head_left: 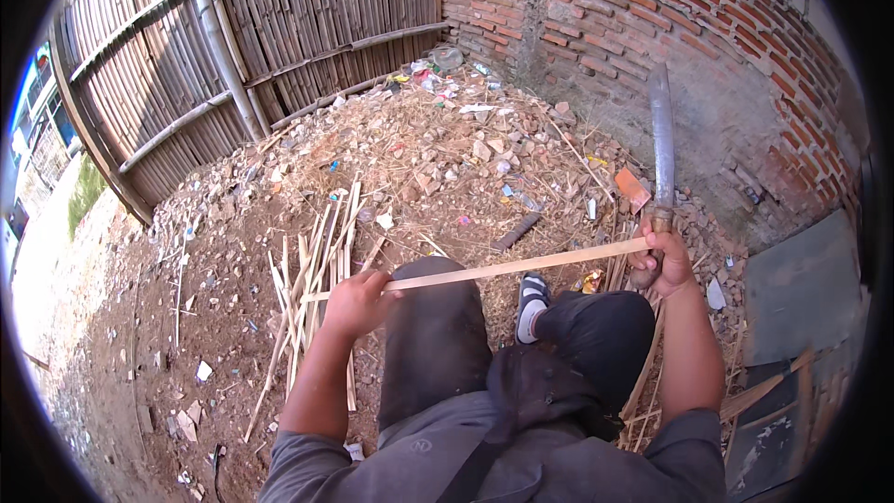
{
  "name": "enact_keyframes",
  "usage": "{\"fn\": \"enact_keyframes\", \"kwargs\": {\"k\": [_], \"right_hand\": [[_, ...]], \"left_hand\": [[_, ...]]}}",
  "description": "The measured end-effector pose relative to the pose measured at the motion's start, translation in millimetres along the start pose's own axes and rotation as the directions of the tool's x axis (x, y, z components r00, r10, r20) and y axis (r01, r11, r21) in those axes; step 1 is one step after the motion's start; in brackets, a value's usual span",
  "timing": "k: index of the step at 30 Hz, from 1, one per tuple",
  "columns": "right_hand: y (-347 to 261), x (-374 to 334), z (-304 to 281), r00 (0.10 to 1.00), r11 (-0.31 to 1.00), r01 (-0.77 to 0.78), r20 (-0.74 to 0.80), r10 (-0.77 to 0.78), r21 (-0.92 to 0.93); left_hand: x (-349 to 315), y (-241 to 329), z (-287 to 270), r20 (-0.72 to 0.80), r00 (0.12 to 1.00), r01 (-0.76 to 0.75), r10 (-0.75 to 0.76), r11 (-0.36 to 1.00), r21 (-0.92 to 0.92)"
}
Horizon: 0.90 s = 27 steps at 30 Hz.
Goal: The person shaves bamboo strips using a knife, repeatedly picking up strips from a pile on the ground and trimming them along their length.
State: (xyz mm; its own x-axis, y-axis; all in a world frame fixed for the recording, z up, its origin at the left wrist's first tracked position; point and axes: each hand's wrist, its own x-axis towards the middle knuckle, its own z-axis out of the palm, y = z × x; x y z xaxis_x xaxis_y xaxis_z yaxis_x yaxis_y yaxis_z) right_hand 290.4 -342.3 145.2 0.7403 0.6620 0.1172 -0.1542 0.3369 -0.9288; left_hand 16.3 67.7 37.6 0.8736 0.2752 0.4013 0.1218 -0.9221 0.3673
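A long, pale bamboo strip [512,266] stretches across in front of my knees, tilted up toward the right. Near its left end, my left hand [358,303] is closed around it. My right hand [674,265] grips the brown handle of a machete [662,135], whose grey blade points up and away. The strip's right end meets the fingers of that same hand, beside the handle; whether they pinch it is hard to make out. Just beyond my left hand, a loose heap of split bamboo strips [317,256] lies on the ground.
More strips [644,382] lie beneath my right forearm. Rubble and litter [466,154] cover the ground ahead, with a dark ridged piece [516,232] and an orange brick fragment [632,188]. A bamboo fence [307,28] and a brick wall [596,23] stand behind; grey sheets [803,289] lie right.
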Motion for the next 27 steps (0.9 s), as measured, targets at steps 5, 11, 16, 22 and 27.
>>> {"fn": "enact_keyframes", "kwargs": {"k": [5,11,16,22,27], "right_hand": [[9.3,40.4,-9.9,0.953,0.907,0.026,-0.263,-0.149,-0.42],[80.0,68.6,-7.2,0.931,0.405,0.199,0.043,-0.363,-0.892],[91.1,94.7,32.9,0.975,0.282,0.209,0.222,0.013,-0.936],[128.5,122.3,51.2,0.881,0.172,0.419,0.445,0.16,-0.892],[134.9,139.9,33.4,0.88,0.13,0.442,0.457,0.13,-0.888]], "left_hand": [[-18.9,10.6,-0.3,0.093,0.976,0.195,-0.195,0.981,0.011],[-37.8,36.7,0.2,0.15,0.849,0.522,-0.506,0.846,-0.103],[-20.4,55.6,3.3,0.206,0.846,0.509,-0.492,0.86,-0.036],[-22.7,61.5,13.4,0.128,0.905,0.407,-0.405,0.913,0.017],[-17.8,61.2,14.9,0.172,0.869,0.465,-0.465,0.884,0.041]]}}
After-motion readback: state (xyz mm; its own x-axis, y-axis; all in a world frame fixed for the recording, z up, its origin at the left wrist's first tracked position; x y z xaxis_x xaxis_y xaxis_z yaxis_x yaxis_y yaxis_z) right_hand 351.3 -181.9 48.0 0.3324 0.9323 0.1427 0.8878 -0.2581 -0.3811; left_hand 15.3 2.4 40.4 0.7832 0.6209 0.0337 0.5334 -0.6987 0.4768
